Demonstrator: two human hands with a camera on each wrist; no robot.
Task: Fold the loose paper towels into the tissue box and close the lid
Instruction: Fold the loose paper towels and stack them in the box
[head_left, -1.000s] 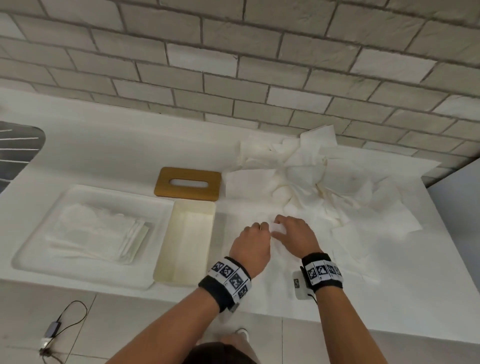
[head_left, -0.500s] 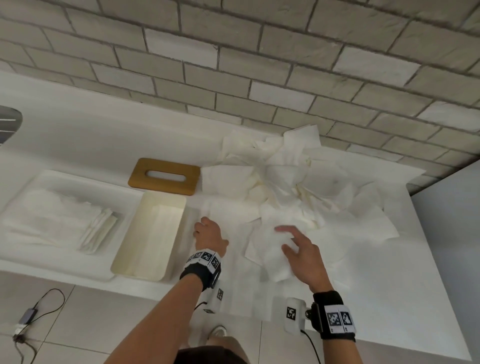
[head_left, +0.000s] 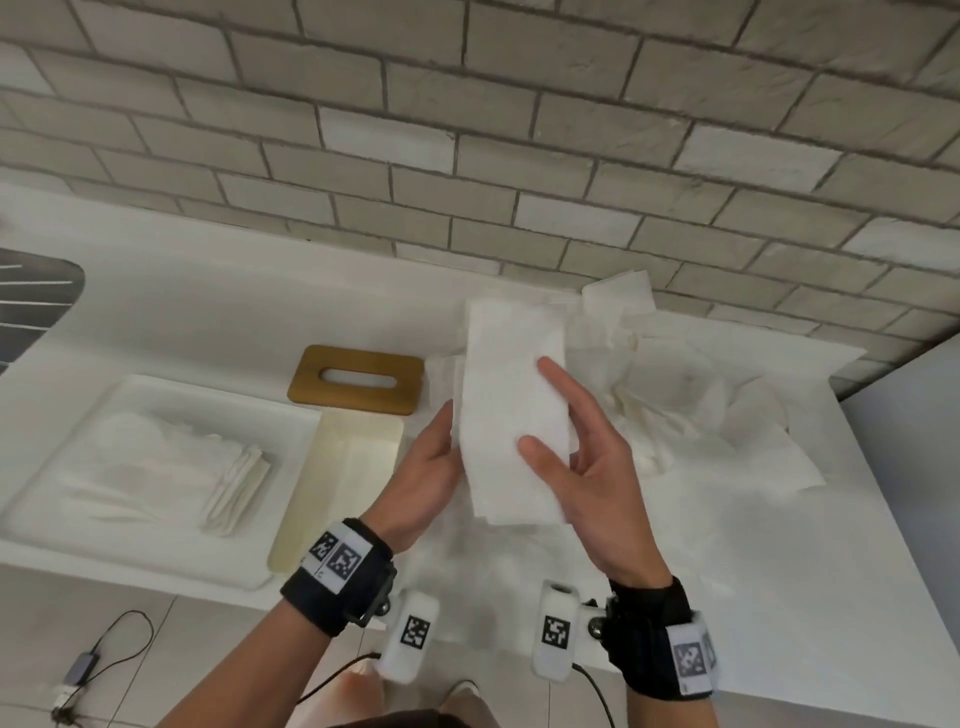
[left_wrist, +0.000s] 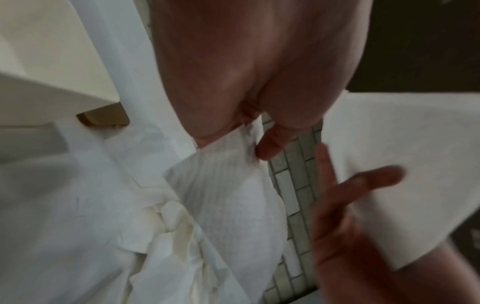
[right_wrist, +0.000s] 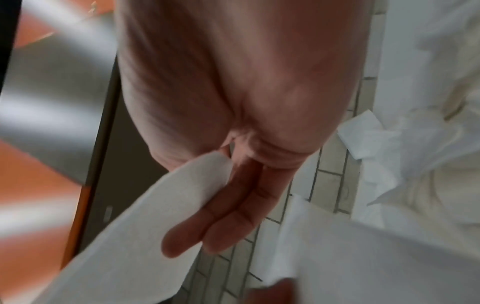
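Both hands hold a folded white paper towel (head_left: 511, 395) upright above the counter. My left hand (head_left: 428, 467) pinches its left edge, thumb in front; the left wrist view shows that pinch on the paper towel (left_wrist: 228, 189). My right hand (head_left: 584, 460) lies against the towel's right side with index finger and thumb straight on its front. The cream tissue box (head_left: 340, 483) stands open just left of my hands. Its wooden lid (head_left: 358, 379) with a slot lies flat behind the box. A crumpled pile of loose towels (head_left: 675, 400) sits at the right.
A white tray (head_left: 78, 467) left of the box holds a stack of folded towels (head_left: 228, 478). A brick wall (head_left: 467, 130) backs the counter. The counter's front edge runs below my wrists. A cable and plug (head_left: 83, 670) lie on the tiled floor.
The towel was flat on the counter under my hands. Both hands have since lifted it, folded into a narrow strip, up in front of the pile.
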